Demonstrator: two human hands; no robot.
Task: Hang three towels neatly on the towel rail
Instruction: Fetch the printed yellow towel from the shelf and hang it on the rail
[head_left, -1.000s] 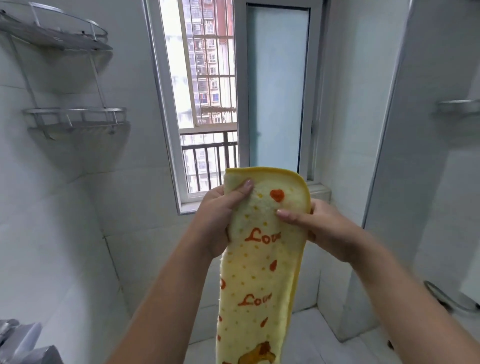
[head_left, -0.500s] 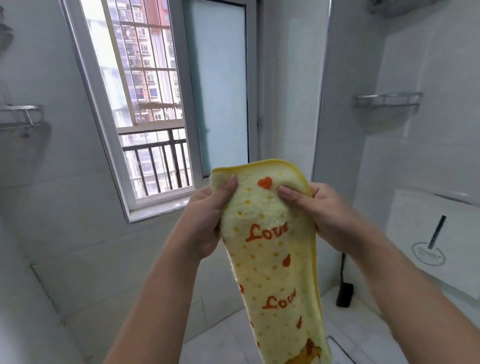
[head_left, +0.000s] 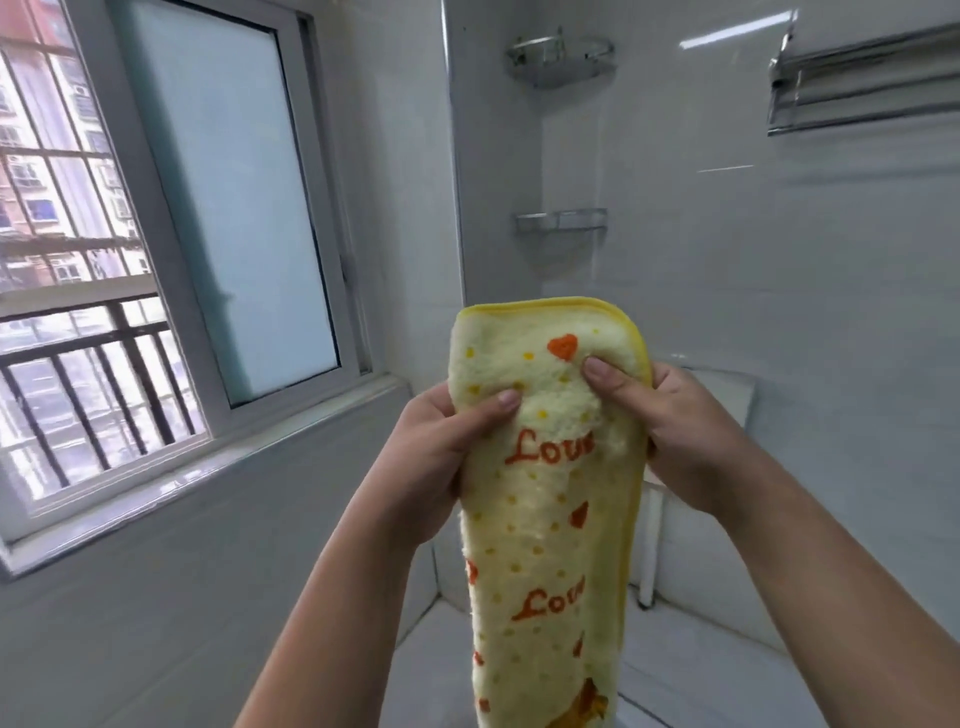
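Note:
A yellow towel with orange hearts and "Love" lettering hangs folded lengthwise in front of me. My left hand grips its left edge near the top, thumb across the front. On the other side my right hand pinches the right edge, its thumb pressed into the cloth under a heart. The towel's lower end runs out of the frame. A chrome towel rail is fixed high on the right wall, well above and to the right of both hands, with nothing on it.
A window with a frosted sliding pane and a sill fills the left wall. Two small chrome corner shelves sit in the far corner. A white toilet tank shows behind my right hand. White tiles cover walls and floor.
The view has swung to the right: the window slid left and the towel rail came into sight at top right. Both hands keep the same hold on the towel.

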